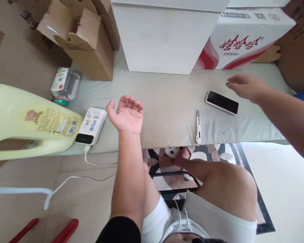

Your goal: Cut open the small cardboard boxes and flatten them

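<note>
My left hand [128,115] is held palm up over the cloth-covered surface, its fingers a little curled and apart, with nothing in it. To its left lies a white power bank [92,123] with a white cable plugged into it. On the right, my right hand [245,87] hovers with loosely bent fingers pointing left; I see nothing in it. Just below and left of that hand lies a smartphone [223,102] with a dark screen. Between the hands, near the front edge, rests a slim white utility knife [198,127]. Neither hand touches these things.
A large yellow jug [40,125] lies at the left, beside a clear plastic jar [66,84]. Behind stand an open cardboard box [96,50], a tall white box [162,40] and a red-and-white carton [243,44]. A panda-patterned mat [205,157] covers the floor below.
</note>
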`<state>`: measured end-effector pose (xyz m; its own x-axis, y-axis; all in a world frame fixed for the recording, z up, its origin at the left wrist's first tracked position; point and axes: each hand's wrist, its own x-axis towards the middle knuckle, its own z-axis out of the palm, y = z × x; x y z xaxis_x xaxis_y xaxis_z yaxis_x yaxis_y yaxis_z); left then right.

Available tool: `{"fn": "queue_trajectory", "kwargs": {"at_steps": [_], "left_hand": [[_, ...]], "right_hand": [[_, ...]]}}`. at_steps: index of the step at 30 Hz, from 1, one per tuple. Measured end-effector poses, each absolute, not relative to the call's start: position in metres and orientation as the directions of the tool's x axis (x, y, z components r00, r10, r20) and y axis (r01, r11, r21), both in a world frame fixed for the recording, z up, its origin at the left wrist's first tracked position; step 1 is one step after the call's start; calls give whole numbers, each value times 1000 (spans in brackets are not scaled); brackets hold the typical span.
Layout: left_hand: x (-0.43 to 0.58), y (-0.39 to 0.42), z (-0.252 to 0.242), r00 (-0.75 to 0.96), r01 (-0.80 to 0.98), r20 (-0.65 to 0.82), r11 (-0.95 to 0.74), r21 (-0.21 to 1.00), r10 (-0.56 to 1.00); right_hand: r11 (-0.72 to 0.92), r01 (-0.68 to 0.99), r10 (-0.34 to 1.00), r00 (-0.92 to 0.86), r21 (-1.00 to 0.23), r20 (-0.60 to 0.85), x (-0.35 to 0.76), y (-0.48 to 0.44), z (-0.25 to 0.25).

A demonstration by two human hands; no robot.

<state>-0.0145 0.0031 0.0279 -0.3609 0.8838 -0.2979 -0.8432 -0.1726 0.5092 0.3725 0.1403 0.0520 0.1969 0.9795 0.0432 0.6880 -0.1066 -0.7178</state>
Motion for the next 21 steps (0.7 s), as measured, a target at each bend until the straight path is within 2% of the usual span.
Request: {"fn": "queue_trajectory", "kwargs": {"at_steps": [2, 5, 6, 8, 10, 12, 15, 21], "left_hand": [[-24, -2, 31, -362, -857, -309, -184, 481, 880], [-41, -9, 37, -356, -883, -338, -195, 427, 871], [-47, -11, 39, -353, -891, -347, -199, 408, 869], [-57, -15, 41, -350, -903, -355, -212, 373, 867], [-66, -18, 43, -352, -910, -357, -227, 346, 866], [-74, -20, 42, -363, -908, -357, -241, 343, 861], [-83, -22, 40, -370, -902, -356, -238, 361, 858], [-94, -25, 34, -339, -922, -311, -248, 298, 888]], "right_hand": [[-64, 744, 998, 57, -666, -31, 313, 142, 50], [120, 745, 981, -190, -656, -37, 212, 137, 48], [208, 728, 953, -301, -654, -31, 177, 134, 49], [448, 702, 836, -548, -553, -18, 111, 129, 55], [611, 649, 738, -675, -454, 28, 51, 125, 65], [670, 619, 702, -708, -409, 77, 1, 127, 77], [669, 633, 716, -689, -389, 110, -52, 135, 93], [448, 837, 883, -469, -315, 10, -85, 152, 105]]}}
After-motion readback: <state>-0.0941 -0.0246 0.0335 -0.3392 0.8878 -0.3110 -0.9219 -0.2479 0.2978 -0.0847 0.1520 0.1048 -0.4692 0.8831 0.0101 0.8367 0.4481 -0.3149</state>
